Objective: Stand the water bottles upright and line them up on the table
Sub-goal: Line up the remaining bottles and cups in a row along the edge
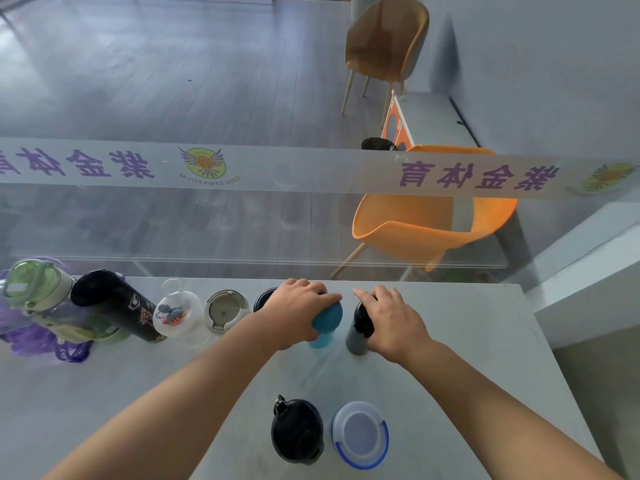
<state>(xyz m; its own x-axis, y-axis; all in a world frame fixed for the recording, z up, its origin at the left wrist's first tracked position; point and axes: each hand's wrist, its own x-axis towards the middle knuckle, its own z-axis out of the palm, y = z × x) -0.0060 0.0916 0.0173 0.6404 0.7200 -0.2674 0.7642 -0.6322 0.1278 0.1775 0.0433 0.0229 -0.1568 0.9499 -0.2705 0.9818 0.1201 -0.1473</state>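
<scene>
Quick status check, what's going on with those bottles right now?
Left hand on blue bottle, right hand on grey bottle. Both upright in back row. Two bottles wait up front. Nothing blocking.

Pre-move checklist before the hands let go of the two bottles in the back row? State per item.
1. Left hand on the blue bottle, bottle upright: ok.
2. Right hand on the dark grey bottle, bottle upright: ok.
3. Gap between those two bottles: ok, apart.
4. Both in line with the back row along the table edge: ok, roughly.
5. All bottles in the row: not ok; the black bottle and blue-rimmed bottle stand near the front.
6. Firmness of either grip: cannot tell.
</scene>
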